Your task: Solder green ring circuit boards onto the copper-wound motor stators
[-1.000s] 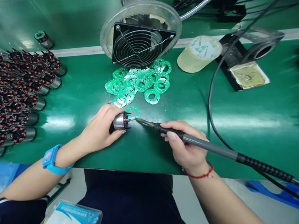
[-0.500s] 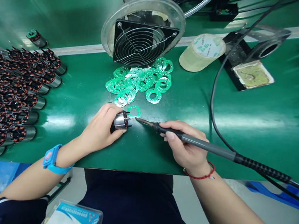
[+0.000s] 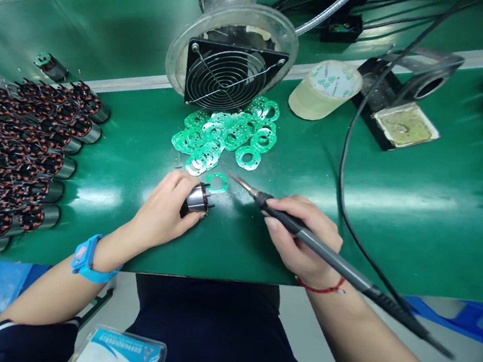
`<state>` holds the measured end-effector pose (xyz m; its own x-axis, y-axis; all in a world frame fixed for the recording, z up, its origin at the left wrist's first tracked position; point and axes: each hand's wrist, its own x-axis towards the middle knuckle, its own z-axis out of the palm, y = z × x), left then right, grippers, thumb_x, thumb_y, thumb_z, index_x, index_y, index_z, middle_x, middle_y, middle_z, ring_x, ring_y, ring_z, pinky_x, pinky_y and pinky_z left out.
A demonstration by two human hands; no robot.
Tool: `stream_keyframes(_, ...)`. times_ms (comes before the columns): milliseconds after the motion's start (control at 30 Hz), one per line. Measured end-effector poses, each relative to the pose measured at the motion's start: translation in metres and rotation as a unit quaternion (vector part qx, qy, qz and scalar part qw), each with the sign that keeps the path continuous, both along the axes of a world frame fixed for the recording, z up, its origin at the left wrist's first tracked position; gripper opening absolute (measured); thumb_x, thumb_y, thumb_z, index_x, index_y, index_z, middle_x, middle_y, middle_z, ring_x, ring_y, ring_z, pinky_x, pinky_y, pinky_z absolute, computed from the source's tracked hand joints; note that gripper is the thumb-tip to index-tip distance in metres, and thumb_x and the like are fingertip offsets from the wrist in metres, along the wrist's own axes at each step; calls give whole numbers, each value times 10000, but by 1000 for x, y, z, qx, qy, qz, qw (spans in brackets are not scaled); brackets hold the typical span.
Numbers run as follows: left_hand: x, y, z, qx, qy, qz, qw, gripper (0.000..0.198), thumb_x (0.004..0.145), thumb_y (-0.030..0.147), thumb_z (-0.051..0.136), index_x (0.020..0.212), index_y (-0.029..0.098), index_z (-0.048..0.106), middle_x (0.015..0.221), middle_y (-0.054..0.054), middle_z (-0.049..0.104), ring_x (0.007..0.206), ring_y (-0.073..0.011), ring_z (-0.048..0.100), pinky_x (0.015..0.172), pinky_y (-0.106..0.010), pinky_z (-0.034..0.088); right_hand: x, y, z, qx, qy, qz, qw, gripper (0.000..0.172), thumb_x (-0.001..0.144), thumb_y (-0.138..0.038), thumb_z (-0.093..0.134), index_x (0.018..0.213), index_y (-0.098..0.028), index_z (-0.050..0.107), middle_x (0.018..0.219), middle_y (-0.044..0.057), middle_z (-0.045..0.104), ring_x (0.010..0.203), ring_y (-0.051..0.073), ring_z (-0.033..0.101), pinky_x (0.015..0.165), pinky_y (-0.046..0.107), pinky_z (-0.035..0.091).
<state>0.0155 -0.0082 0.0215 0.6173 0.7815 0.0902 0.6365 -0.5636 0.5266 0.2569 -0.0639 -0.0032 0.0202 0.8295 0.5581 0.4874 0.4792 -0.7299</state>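
My left hand (image 3: 170, 205) is closed around a motor stator (image 3: 197, 198), a silver cylinder with copper windings, lying on its side with its wound end facing right. Just beyond that end lies a single green ring-shaped circuit board (image 3: 217, 183); whether the two touch I cannot tell. My right hand (image 3: 306, 240) grips a soldering iron (image 3: 316, 243) like a pen. Its tip points up and left, a short way right of the single board and apart from the stator. A pile of green ring boards (image 3: 229, 131) lies farther back.
Many stators (image 3: 24, 146) stand in rows at the left. A round fume extractor fan (image 3: 226, 78) hangs over the pile. Behind my right hand are a tape roll (image 3: 324, 92) and an iron stand with a sponge (image 3: 406, 126). A black cable (image 3: 345, 157) arcs across the right side.
The soldering iron's tip has lifted away from the stator's end, up and to the right, and its handle now slopes more steeply. My left hand still holds the stator in nearly the same spot.
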Motion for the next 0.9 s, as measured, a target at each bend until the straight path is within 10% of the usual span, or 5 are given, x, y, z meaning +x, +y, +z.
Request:
stream_keyframes(300, 0, -1, -2, -12, -16, 7, 1000, 333, 834, 220, 626, 1139, 185, 497, 1081, -105, 571, 1038, -257, 545, 884, -431, 498, 0, 5, 5, -103, -126, 33, 986, 325, 933, -274, 554, 1257, -273, 577, 1011, 46, 763, 873, 207, 737, 779, 347, 591)
stream_keyframes(567, -4, 0, 0, -126, -96, 83, 984, 438, 810, 286, 659, 1195, 189, 476, 1135, -103, 576, 1051, -251, 582, 921, -456, 504, -22, 16, 16, -192, -165, 14, 967, 255, 929, -271, 512, 1181, -258, 550, 878, 40, 744, 754, 224, 721, 640, 332, 542)
stream_keyframes(767, -11, 0, -2, -251, -206, 20, 946, 552, 837, 308, 659, 1326, 215, 419, 1314, -120, 554, 1183, -247, 579, 1013, -431, 484, -50, 19, 12, -226, 92, -30, 969, 324, 879, -329, 613, 1178, -269, 505, 898, 10, 699, 768, 165, 708, 714, 297, 564)
stream_keyframes(900, -13, 5, -1, -188, -166, -12, 968, 483, 821, 277, 679, 1260, 216, 486, 1300, -110, 582, 1211, -256, 553, 1032, -449, 441, -64, 21, 9, -171, 283, -27, 943, 340, 882, -319, 614, 1173, -290, 443, 839, -27, 680, 766, 147, 708, 695, 282, 567)
